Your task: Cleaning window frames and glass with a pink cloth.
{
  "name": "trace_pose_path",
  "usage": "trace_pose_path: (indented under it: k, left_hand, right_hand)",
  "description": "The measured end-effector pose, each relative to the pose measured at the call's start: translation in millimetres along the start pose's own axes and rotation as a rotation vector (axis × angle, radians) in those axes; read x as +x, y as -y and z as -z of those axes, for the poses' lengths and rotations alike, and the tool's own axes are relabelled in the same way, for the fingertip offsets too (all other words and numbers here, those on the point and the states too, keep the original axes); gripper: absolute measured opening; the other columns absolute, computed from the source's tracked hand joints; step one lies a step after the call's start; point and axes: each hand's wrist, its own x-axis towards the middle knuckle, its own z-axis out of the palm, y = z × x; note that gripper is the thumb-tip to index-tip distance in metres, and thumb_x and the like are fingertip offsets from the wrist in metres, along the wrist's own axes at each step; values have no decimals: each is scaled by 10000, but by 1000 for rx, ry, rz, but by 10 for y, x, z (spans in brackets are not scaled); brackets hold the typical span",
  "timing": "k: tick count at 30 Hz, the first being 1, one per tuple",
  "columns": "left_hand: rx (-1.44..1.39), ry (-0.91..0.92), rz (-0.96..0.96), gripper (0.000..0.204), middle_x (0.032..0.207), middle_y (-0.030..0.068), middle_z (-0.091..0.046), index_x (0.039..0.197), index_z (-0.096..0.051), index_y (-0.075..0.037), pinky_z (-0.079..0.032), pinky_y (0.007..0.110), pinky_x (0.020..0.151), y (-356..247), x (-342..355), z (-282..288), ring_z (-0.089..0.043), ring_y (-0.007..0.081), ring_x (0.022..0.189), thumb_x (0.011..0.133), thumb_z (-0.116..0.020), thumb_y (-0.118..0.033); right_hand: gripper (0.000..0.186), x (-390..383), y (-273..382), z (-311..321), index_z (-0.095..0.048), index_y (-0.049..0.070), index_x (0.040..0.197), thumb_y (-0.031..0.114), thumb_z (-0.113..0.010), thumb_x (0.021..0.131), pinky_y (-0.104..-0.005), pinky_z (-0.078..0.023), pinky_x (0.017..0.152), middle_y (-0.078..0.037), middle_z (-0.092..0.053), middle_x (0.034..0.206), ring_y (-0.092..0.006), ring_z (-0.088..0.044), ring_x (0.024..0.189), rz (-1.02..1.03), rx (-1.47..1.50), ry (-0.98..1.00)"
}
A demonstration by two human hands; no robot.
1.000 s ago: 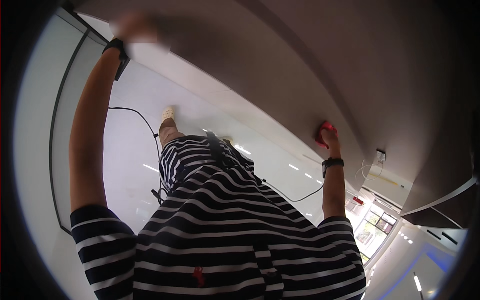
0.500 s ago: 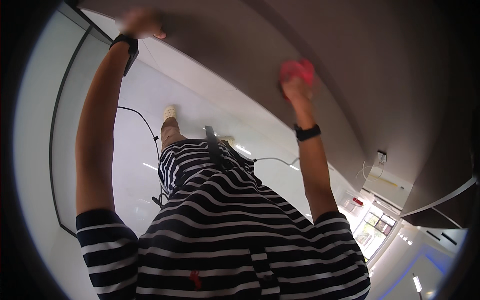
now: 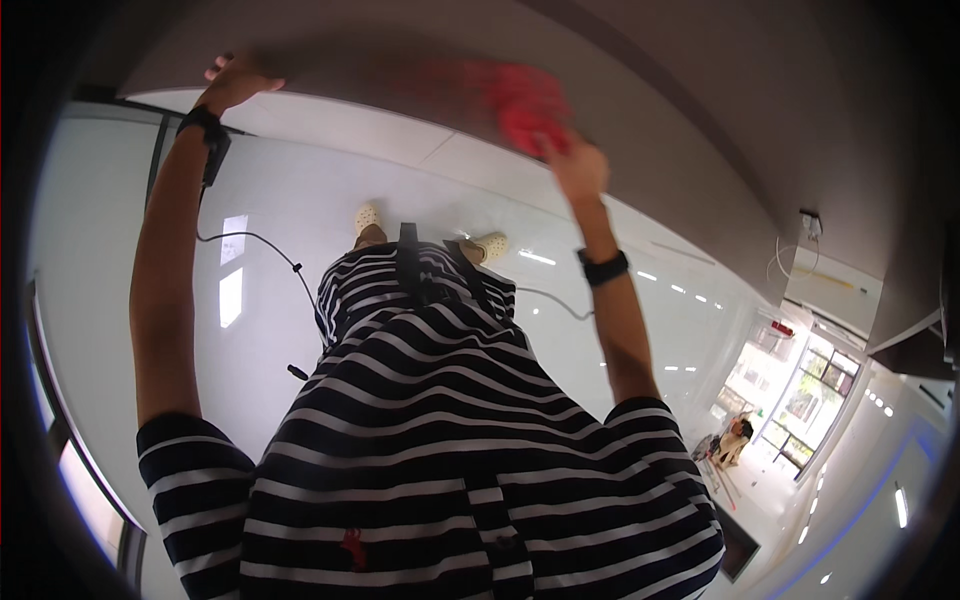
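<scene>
Head view. The right hand (image 3: 580, 172) is gripping a red cloth (image 3: 525, 100), its fingers closing on the near end of the fabric; motion blur is hiding the individual fingertips and the outline of the far end. The cloth is lying over the front part of a long grey-brown counter (image 3: 670, 165), near the edge facing the wearer; whether its whole area is touching the surface cannot be told. The left hand (image 3: 238, 82) is holding nothing visible. Its fingers are standing apart, the thumb pointing toward the cloth, and it is poising at the same counter edge, well apart from the right hand; firm contact is not showing clearly.

Progress, by judgement: the work with the cloth is appearing to be under way, since the cloth is sitting in the grasp and over the counter. No streak, mark or boundary is distinguishing a finished portion from an unfinished one, so the share remaining cannot be read.

Surroundings: a white counter front (image 3: 430, 130) is dropping from the edge toward a pale glossy floor (image 3: 290, 180), where two cream perforated clogs (image 3: 490, 246) are standing. A dark cable (image 3: 245, 232) is curving beside the striped shirt (image 3: 400, 460).
</scene>
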Motion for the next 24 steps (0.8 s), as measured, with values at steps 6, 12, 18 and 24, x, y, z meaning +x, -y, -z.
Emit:
trace_pose_path:
  k: [6,12,18,24]
  left_hand:
    - [-154,-144,-97,843,1349,213,-574,1366,-509,-1,-401,443,1070,-152,-177,232,-514,361,1295,703,-814,-421]
    - [-91,-281,-239,703,1335,227,-578,1362,-544,-76,-433,440,1057,333,173,-337,-535,384,1261,766,-767,-374]
    - [124,-212,-33,1041,1468,316,-359,1485,-356,-34,-313,570,1115,612,475,-353,-361,527,1347,783,-550,-779]
    - [212,-167,-126,1041,1550,401,-66,1500,-70,147,7,638,1160,354,51,-434,24,563,1445,952,-238,-721]
  right_hand:
    - [644,-1007,-3096,793,-693,-2,740,610,-558,890,-469,-518,551,-156,-630,561,-291,-644,491,-938,9,-58]
    - [288,-272,-2287,365,-680,117,1101,312,-600,904,-493,-511,836,-200,-707,989,-408,-667,972,-258,69,-108]
    - [398,100,386,220,-703,163,1108,463,-598,869,-506,-536,865,-167,-705,1032,-385,-669,994,-109,156,435]
    - [368,134,-560,838,-758,98,965,379,-602,786,-447,-560,800,-195,-721,887,-364,-704,861,-508,224,289]
